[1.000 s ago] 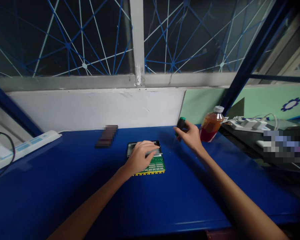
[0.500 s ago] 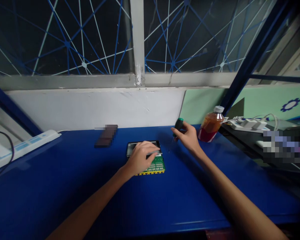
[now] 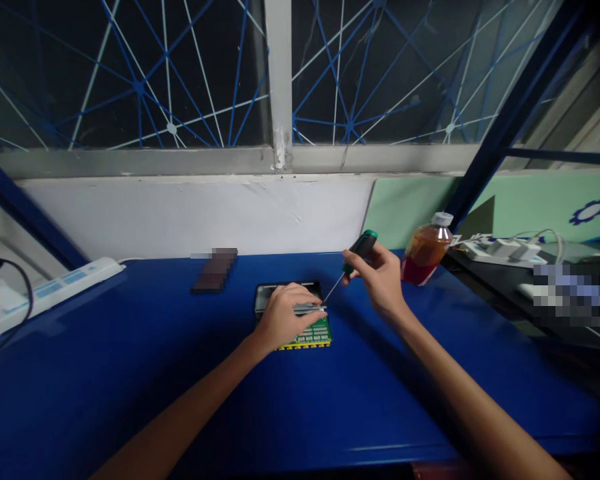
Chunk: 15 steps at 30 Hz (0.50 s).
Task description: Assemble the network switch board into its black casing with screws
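A green circuit board (image 3: pixel 321 331) with yellow connectors along its near edge sits with an open black case (image 3: pixel 266 291) on the blue table. My left hand (image 3: pixel 283 319) lies over the case and board, its fingers closed around a thin silver metal strip (image 3: pixel 307 308) that points right. Its exact kind is too small to tell. My right hand (image 3: pixel 381 277) grips a screwdriver (image 3: pixel 364 245) with a black and green handle. The screwdriver slants down to the left, its tip at the right end of the strip, by the board's edge. My palm hides the board's left part.
A bottle of reddish drink (image 3: pixel 427 248) stands right of my right hand. Further right are plugs on a white power strip (image 3: pixel 500 250). Another power strip (image 3: pixel 75 285) lies at the left, and a dark blurred object (image 3: pixel 215 270) is at the back.
My right hand has brought the screwdriver tip down and left to the end of the metal strip; the handle leans more. My left hand stays over the board.
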Available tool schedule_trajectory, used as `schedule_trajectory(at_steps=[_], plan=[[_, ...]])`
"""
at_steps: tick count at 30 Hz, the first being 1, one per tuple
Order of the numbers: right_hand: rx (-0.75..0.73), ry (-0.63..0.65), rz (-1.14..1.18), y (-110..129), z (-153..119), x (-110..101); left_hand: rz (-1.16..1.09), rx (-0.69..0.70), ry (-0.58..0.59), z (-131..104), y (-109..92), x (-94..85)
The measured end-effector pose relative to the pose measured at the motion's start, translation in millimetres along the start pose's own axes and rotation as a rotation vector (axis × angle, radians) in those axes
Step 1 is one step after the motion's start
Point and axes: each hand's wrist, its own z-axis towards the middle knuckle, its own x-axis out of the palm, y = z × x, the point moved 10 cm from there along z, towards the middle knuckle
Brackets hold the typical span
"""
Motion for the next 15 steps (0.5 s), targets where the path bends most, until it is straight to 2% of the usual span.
schedule_trajectory(at_steps=[15], plan=[[-0.012, -0.025, 0.055, 4.5, -3.1, 0.9, -0.022, 0.057, -0.027, 0.9, -8.3, -1.2]])
